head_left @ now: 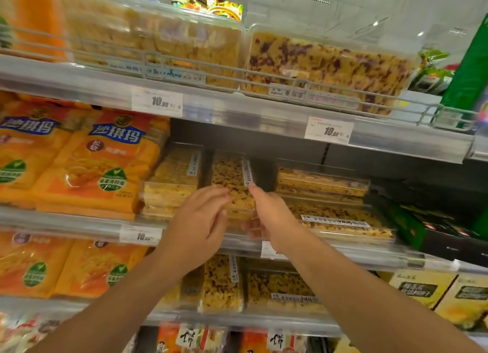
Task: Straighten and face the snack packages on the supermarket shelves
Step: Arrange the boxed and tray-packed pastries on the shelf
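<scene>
Clear snack box (pixel 232 178) stood on end on middle shelf (pixel 79 220), between plain box at left and flat stacked boxes at right. Box gripped at lower end by left hand (pixel 196 220) and right hand (pixel 272 215), fingers curled round sides.

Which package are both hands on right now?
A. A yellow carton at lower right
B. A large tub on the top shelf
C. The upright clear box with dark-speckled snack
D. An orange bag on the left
C: the left hand and right hand grip the clear box standing on end on the middle shelf.
</scene>
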